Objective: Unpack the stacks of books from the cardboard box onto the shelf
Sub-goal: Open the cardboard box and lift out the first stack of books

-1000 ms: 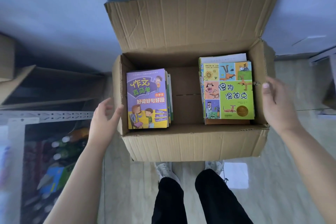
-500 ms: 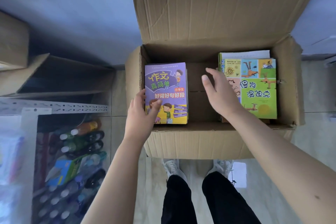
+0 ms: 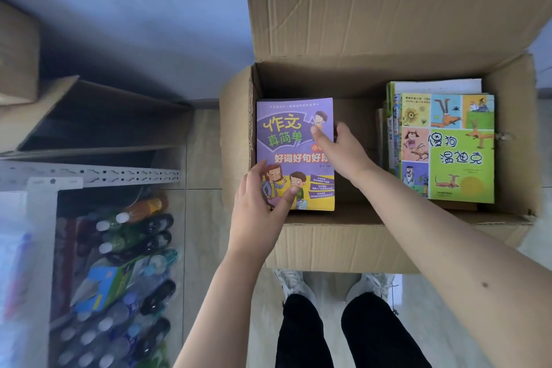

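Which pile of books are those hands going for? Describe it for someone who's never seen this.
Find the open cardboard box on the floor. Two piles sit inside; it's the left pile, gripped at both sides. Its top cover is purple and yellow, while the neighbour's is mostly green.

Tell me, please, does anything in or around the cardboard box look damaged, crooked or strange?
Nothing serious. The right stack is untidy: lower books stick out at its left and far edges. The cardboard box has creased flaps, only ordinary wear. The purple-covered stack lies square, with the left hand and right hand on it.
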